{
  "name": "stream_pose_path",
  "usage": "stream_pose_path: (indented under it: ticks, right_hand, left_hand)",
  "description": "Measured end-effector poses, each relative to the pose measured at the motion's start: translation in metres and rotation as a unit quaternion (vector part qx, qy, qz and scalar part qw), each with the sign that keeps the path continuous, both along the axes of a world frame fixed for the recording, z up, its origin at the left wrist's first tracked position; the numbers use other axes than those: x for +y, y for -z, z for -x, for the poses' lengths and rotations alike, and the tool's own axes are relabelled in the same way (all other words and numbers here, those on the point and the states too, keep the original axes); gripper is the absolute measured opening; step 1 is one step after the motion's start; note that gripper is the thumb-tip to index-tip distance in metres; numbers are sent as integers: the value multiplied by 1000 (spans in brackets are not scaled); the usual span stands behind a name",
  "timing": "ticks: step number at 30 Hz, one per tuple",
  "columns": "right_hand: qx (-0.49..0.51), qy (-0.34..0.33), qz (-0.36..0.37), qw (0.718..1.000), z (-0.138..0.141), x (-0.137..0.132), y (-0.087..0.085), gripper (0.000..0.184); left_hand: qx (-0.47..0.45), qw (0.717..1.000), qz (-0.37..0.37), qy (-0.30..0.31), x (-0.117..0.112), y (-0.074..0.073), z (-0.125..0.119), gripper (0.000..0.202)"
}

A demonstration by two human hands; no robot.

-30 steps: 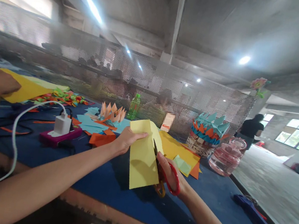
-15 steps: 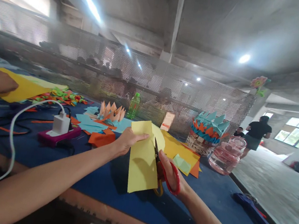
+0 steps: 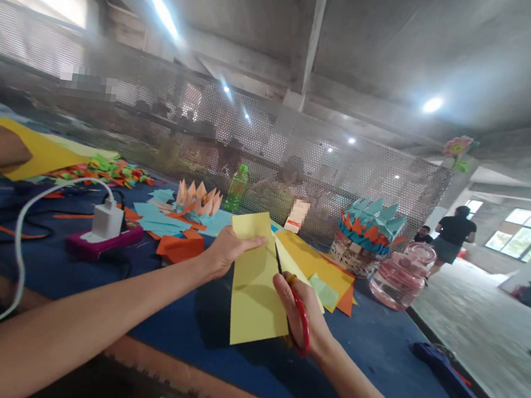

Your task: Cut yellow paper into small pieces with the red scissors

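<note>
A sheet of pale yellow paper (image 3: 257,296) is held up above the blue table, pinched at its upper left edge by my left hand (image 3: 234,250), thumb lying across the front. My right hand (image 3: 297,308) grips scissors (image 3: 302,328) by their red handle loops. The dark blades point up and away along a cut in the paper, and a strip leans off to the right of them. Behind the paper lie yellow sheets (image 3: 301,256) and a small pale green piece (image 3: 324,291). Orange paper (image 3: 180,248) rests left of my left wrist.
At the left, another person's hand (image 3: 3,148) holds yellow paper near a heap of colourful scraps (image 3: 107,170). A purple power strip (image 3: 103,243) with white cable, a green bottle (image 3: 237,189), folded-paper pieces (image 3: 198,202), a pink jar (image 3: 400,279) and a blue-handled tool (image 3: 450,380) stand around.
The scissors have closed further on the paper, their handles coming together and dropping slightly. The cut strip now leans further to the right. My left hand keeps its hold.
</note>
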State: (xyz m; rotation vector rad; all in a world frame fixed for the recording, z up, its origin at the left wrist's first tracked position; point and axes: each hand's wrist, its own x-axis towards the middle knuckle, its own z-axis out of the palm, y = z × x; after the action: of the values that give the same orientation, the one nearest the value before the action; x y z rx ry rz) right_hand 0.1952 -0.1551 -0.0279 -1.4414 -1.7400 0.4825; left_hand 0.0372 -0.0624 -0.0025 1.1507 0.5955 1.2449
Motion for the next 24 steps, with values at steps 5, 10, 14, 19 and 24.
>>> stream_pose_path:
  ticks: [5, 10, 14, 19, 24]
  right_hand:
    - [7, -1, -4, 1000, 1, 0, 1, 49]
    - [21, 7, -6, 1000, 2, 2, 3, 51]
    - [49, 5, 23, 999, 4, 3, 6, 52]
    - [59, 11, 39, 997, 5, 2, 8, 54]
    - [43, 9, 28, 999, 5, 1, 4, 54]
  left_hand:
    - [-2, 1000, 0, 0, 0, 0, 0, 41]
    - [4, 1000, -6, 4, -1, 0, 0, 41]
    - [16, 1000, -7, -3, -2, 0, 0, 41]
    - [18, 1000, -9, -2, 1, 1, 1, 43]
    - [23, 1000, -11, 1, 3, 3, 1, 47]
